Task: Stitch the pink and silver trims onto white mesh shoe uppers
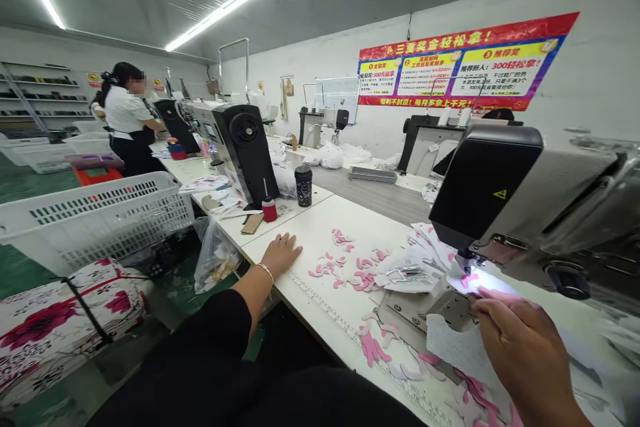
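My left hand (281,253) lies flat on the white tabletop near its edge, fingers stretched out, holding nothing. At the lit needle of the sewing machine (487,193), my right hand (520,327) has its thumb and fingers pressed together at the edge of a white shoe-upper piece (457,341). A small pink cut-out (470,281) lies under the needle, just ahead of those fingertips. White printed pieces (407,270) are piled left of the needle. Loose pink cut-outs (367,273) are scattered between my hands, and more pink and white scraps (375,343) lie along the near edge.
A black tumbler (303,185) and a red bottle (269,209) stand beyond my left hand, beside another sewing machine (245,147). White plastic baskets (100,213) and a floral-covered seat (65,313) are at left. A co-worker (127,120) stands farther back.
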`<state>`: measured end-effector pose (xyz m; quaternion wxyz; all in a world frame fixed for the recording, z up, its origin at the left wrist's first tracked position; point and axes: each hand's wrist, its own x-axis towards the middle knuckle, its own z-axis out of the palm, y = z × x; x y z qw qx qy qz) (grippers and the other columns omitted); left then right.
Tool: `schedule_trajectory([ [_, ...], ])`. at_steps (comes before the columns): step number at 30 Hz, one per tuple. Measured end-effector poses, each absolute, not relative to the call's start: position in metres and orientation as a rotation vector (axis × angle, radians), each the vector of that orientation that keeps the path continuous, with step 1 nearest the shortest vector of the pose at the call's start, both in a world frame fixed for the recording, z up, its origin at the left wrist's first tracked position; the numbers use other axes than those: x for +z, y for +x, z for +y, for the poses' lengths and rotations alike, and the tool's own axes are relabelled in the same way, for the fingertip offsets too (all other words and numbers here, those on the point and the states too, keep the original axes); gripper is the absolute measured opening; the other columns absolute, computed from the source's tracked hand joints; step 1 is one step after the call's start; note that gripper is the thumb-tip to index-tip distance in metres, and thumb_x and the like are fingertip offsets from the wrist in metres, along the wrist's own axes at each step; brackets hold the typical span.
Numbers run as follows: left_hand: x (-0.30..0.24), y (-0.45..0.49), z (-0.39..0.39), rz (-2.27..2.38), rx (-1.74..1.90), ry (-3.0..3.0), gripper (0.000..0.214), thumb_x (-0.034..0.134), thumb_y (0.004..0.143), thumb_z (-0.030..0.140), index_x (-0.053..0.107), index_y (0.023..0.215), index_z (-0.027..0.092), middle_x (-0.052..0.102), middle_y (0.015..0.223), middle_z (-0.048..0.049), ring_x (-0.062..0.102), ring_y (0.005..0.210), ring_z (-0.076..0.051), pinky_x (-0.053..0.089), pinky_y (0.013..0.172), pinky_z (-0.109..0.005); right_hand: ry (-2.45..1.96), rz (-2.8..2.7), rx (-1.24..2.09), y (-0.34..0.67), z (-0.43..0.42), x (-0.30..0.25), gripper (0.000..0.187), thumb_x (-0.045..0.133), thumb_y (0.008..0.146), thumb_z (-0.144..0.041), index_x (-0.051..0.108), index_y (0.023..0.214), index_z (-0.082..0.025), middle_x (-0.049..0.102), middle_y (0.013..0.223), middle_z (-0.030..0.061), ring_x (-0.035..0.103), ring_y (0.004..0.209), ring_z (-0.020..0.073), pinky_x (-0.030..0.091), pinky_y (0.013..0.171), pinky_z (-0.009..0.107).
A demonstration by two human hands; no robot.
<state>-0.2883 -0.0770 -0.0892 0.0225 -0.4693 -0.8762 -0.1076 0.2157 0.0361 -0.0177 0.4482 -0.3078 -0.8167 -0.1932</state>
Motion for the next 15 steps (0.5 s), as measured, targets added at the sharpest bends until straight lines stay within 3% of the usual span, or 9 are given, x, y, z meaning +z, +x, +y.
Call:
schedule_trajectory([
  [8,-0.062,-0.33,-0.095,-2.541,-0.457,-1.322,0.041,0.06,0.093,0.036,0.057,0.131,0.02,0.044,0.15,-0.0114,0.038,0.139,-0.031,0.026,0.115,-0.06,-0.752,-2.032,-0.569,0.216,0.038,-0.018,0.024,0.045,0.092,-0.029,0.066,0.082,-0.022,0.07,0.092,0.0072,0.064,0.086,0.0264,0.05,0.084,0.043],
  [15,-0.079,-0.277,-0.076,-2.554,-0.599,-1.369,0.039,0.058,0.094,0.037,0.057,0.129,0.018,0.054,0.138,-0.012,0.053,0.125,-0.028,0.043,0.104,-0.054,-0.777,-2.034,-0.543,0.212,0.033,-0.013,0.025,0.047,0.093,-0.027,0.068,0.081,-0.021,0.071,0.093,0.0067,0.064,0.088,0.0248,0.05,0.081,0.039],
])
